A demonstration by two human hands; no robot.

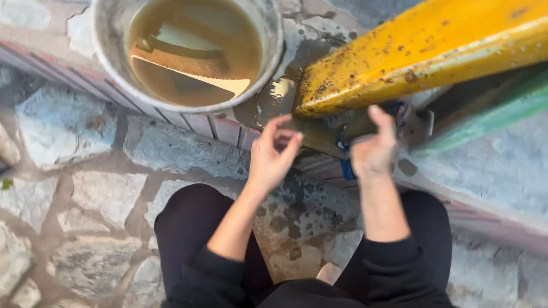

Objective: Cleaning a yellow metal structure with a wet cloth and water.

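My left hand hovers just under the chipped end of a yellow painted beam, fingers curled and apart, with nothing visible in it. My right hand is right of it, below the same beam end, thumb raised and fingers curled around a small blue object that pokes out beneath the palm. What the blue object is cannot be made out. A green beam runs under the yellow one. My black-clad knees show that I am squatting.
A grey bucket of murky brown water with a flat wooden piece sunk in it stands at the upper left. It rests on a ribbed ledge. Irregular stone paving covers the ground, wet around the bucket.
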